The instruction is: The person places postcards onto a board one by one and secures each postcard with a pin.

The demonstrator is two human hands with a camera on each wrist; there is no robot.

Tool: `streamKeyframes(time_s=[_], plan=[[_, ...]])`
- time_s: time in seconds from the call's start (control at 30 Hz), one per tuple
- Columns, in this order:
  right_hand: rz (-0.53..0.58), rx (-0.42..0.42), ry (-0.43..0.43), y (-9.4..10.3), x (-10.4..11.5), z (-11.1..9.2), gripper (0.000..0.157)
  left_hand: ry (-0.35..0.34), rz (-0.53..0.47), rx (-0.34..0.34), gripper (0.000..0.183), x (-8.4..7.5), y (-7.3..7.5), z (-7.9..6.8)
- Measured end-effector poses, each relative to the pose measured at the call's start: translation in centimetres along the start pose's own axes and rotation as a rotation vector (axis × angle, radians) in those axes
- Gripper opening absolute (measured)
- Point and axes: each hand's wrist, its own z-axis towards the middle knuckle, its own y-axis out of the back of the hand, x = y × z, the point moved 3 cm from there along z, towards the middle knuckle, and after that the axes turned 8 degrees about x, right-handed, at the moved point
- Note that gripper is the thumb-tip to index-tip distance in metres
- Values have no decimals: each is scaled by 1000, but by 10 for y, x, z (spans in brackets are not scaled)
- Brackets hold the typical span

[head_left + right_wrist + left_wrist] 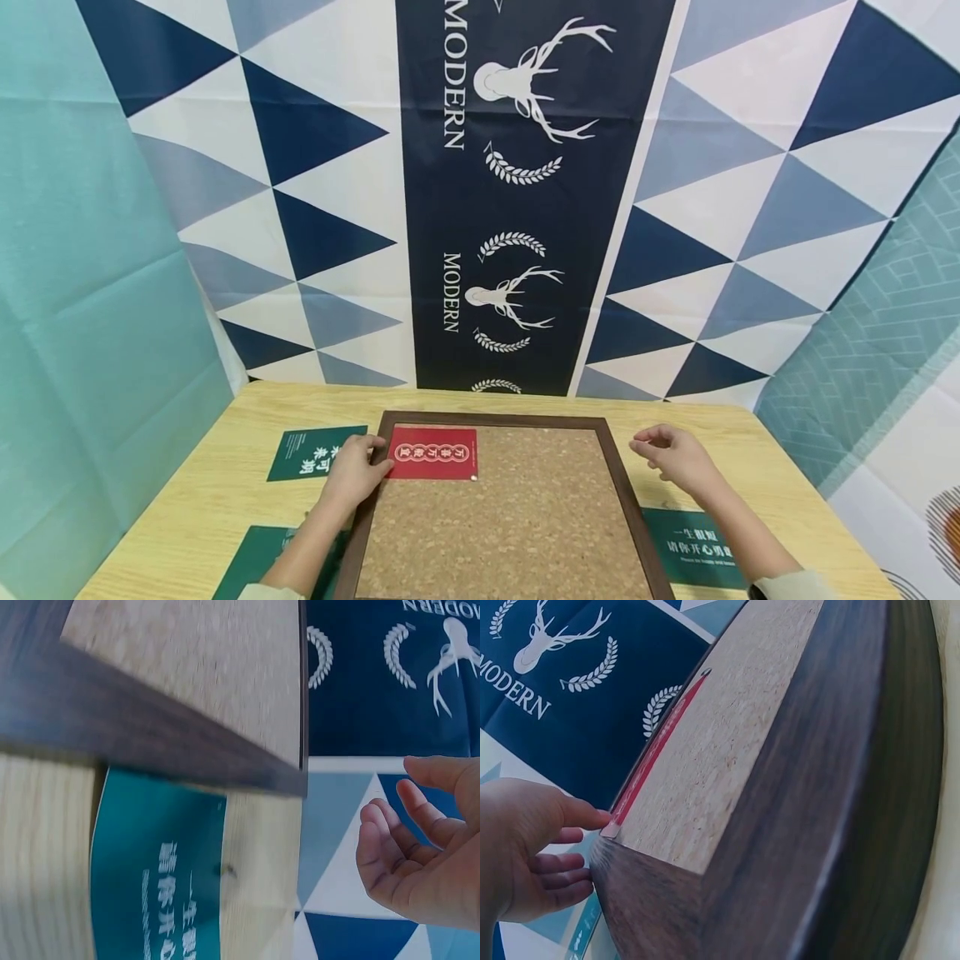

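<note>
A cork board (502, 533) in a dark brown wooden frame lies on the table. In its far left corner sits a red card (432, 454) with pale lettering. A small pale dot, perhaps a pin, shows at the card's near right corner. My left hand (354, 473) is at the frame's left side; in the left wrist view its thumb touches the end of the red card (656, 761), the other fingers bent loosely beside the frame. To the right of the board my right hand (675, 457) hovers above the table, fingers loosely curled, holding nothing visible.
Green cards with white lettering lie around the board: one at the far left (300, 454), one at the near left (251, 562) partly under the left forearm, and one at the right (690, 546) beside the frame. A patterned cloth (517, 208) hangs behind the table (195, 508).
</note>
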Motion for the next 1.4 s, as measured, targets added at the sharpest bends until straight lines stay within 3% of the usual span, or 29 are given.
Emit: streamKeyframes(time_s=[0.4, 0.93, 1.4], plan=[[-52, -21, -74, 26, -28, -10, 50, 51, -25, 24, 34, 1, 3, -1], [-7, -3, -160, 42, -65, -23, 65, 88, -2, 44, 41, 3, 4, -3], [12, 14, -236, 51, -100, -31, 63, 93, -12, 51, 43, 6, 2, -4]])
